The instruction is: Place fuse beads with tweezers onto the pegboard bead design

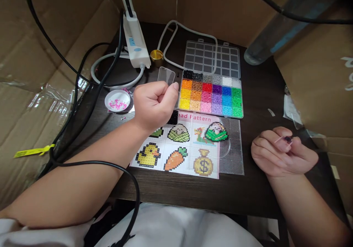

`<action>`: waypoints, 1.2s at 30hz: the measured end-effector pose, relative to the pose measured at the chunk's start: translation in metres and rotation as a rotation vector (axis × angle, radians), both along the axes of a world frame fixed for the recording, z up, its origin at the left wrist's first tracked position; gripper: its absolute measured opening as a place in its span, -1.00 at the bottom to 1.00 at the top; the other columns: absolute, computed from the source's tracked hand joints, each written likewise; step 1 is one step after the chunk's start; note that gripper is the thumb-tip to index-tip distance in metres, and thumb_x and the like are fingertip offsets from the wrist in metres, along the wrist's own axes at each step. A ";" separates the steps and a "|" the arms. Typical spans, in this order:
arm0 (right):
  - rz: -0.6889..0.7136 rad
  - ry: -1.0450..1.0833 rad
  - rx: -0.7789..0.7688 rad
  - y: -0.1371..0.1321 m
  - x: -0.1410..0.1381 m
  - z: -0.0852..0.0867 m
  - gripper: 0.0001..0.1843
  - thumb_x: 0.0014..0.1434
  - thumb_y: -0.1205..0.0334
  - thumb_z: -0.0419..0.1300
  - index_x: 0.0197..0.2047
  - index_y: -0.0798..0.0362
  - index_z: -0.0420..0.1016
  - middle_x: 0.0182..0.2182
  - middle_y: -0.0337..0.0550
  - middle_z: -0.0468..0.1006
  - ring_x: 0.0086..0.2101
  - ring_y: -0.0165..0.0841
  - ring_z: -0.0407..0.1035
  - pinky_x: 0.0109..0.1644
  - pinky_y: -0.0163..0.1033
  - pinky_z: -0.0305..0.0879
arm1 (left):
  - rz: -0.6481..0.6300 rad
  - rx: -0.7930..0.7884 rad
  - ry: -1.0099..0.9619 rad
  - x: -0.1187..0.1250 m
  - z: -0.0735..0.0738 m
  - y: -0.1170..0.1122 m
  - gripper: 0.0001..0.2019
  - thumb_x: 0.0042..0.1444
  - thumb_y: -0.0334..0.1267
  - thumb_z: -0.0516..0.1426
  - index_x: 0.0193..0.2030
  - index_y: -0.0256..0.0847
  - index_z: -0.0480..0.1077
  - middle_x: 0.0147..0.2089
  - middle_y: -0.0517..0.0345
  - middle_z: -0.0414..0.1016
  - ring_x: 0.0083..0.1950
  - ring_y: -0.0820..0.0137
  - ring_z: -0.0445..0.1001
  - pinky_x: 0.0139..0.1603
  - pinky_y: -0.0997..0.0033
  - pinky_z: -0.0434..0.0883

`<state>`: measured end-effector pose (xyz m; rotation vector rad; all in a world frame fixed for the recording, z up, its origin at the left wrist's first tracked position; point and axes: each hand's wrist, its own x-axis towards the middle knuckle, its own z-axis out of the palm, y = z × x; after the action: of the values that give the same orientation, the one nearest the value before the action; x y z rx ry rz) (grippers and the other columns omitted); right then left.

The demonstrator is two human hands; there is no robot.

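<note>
Black cable (138, 197) crosses left forearm (82, 180); left hand (154, 103) fisted near bead organizer (228, 60); right hand (282, 153) grips small dark object (288, 139).

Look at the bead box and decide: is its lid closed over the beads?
No, the clear lid lies open behind the bead box, leaving the beads uncovered.

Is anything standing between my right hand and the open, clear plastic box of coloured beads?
Nothing visible does. Between your right hand and the bead box there's dark tabletop; a grey, rectangular mesh sheet lies flat nearer you, and a small, clear sliver lies farther off, both beside the direct line.
</note>
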<state>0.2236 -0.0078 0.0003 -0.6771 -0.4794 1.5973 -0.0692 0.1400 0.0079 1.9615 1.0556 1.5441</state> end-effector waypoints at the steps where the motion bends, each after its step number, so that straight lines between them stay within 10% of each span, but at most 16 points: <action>1: -0.014 -0.026 -0.013 0.001 -0.001 0.001 -0.84 0.03 0.27 0.47 -0.33 -0.06 0.58 -0.59 -0.40 0.46 -0.75 -0.65 -0.24 -0.82 -0.57 0.01 | -0.004 0.004 -0.003 0.000 0.000 0.000 -0.45 0.22 -0.23 0.16 -0.65 -0.21 -0.11 -0.67 0.30 -0.13 -0.61 0.56 -0.11 -0.57 0.32 -0.07; 36: -0.098 -0.380 -0.044 0.005 -0.003 0.000 -0.91 0.13 0.04 0.42 -0.27 -0.25 0.65 -0.37 -0.38 0.49 -0.67 -0.56 -0.39 -0.72 -0.23 -0.38 | 0.034 -0.019 0.013 -0.001 0.000 0.001 -0.47 0.18 -0.27 0.15 -0.66 -0.21 -0.10 -0.68 0.30 -0.12 -0.60 0.56 -0.09 -0.58 0.36 -0.06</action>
<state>0.2202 -0.0027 0.0003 -1.0300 -0.6781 1.3936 -0.0705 0.1406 0.0080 1.9532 1.1102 1.5353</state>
